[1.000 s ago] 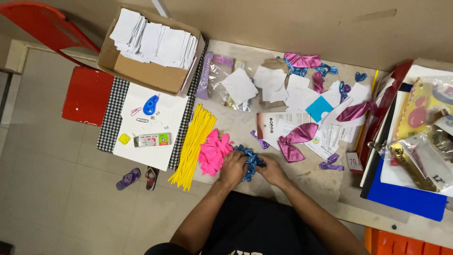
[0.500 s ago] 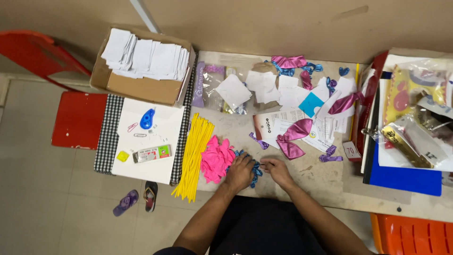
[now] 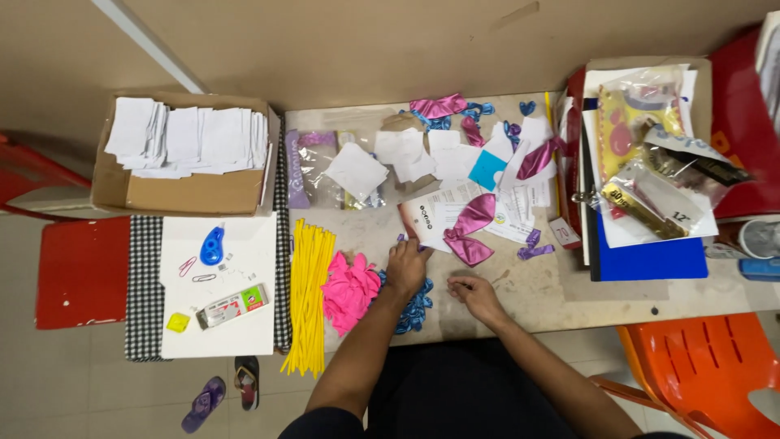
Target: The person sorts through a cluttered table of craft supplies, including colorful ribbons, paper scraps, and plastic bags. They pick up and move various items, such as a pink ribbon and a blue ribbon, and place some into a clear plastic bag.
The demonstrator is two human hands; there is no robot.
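Looking down, we saw left hand [image 3: 406, 266] resting on blue balloons [image 3: 416, 307] at table [image 3: 536, 297] front edge, fingers reaching toward printed card [image 3: 431, 219]; grip on anything we could not tell. Right hand [image 3: 475, 294] lay apart on bare tabletop, fingers curled, seemingly empty. Pink balloons [image 3: 349, 289] and yellow long balloons [image 3: 309, 293] lay grouped just left of blue. Magenta foil pieces [image 3: 470, 228], white paper slips [image 3: 357, 171] lay scattered behind. We judged sorting partly done: three colours piled, rest unsorted.
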